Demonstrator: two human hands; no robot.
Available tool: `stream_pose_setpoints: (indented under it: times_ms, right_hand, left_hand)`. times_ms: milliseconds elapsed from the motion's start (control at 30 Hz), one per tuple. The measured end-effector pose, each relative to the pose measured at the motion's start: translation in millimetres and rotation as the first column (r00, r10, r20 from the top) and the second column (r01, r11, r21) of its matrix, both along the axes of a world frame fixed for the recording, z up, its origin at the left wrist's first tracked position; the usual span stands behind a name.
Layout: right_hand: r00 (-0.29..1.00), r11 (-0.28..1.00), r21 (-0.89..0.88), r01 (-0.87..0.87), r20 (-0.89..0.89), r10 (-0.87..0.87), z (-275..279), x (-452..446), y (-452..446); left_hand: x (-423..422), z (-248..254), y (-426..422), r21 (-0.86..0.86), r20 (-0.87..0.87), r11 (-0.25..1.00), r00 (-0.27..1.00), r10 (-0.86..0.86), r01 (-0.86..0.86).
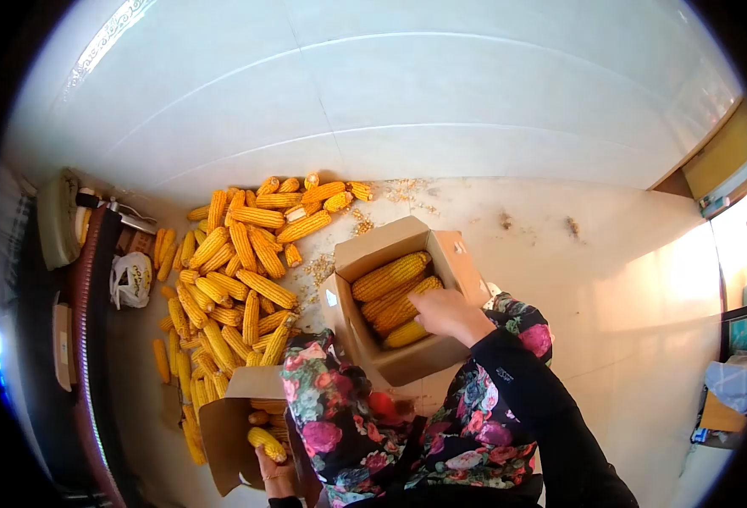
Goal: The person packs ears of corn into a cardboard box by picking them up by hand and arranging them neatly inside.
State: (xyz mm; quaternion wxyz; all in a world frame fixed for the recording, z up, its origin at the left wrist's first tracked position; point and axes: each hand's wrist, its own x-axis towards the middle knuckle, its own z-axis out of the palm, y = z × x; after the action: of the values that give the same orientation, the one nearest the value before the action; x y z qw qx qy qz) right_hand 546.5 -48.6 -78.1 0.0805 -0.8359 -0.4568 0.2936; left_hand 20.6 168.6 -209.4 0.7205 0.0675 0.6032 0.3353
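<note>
An open cardboard box (pixel 403 368) stands between my knees with several yellow corn cobs (pixel 390 276) lying side by side in it. My right hand (pixel 451 316) reaches over its right side, its fingers curled against a corn cob (pixel 397 315) in the box; the far side of the grip is hidden. At the lower left, my left hand (pixel 277 476) grips another corn cob (pixel 267 444) at the mouth of a second cardboard box (pixel 224 442). More cobs lie inside that second box, partly shaded.
A large heap of corn cobs (pixel 221 288) spreads over the floor to the left, up to the white wall (pixel 390 102). Loose kernels (pixel 318 269) are scattered beside it. A white plastic bag (pixel 130 279) sits by dark furniture (pixel 94 339). Floral-clothed legs (pixel 331 423) flank the middle box.
</note>
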Motion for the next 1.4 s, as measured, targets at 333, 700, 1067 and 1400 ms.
stream_pose_setpoints:
  times_ms: [333,700,1067,1400]
  right_hand:
    - [0.983,0.971,0.215,0.103,0.125,-0.132,7,6,-2]
    - [0.951,0.951,0.17,0.259,0.126,-0.281,6,30,-28]
    - [0.954,0.947,0.225,0.231,0.139,-0.266,9,34,-32]
    - [0.954,0.95,0.221,0.222,0.151,-0.259,7,30,-28]
  left_hand:
    - [210,211,-1,0.671,-0.157,0.539,0.808,-0.569,0.51]
    - [395,101,-22,0.219,-0.361,-0.044,0.039,-0.932,0.975]
    - [399,98,-44,-0.186,-0.939,-0.657,-0.329,-0.101,0.731]
    - [395,81,-46,-0.382,-0.882,-0.772,-0.45,0.141,0.507]
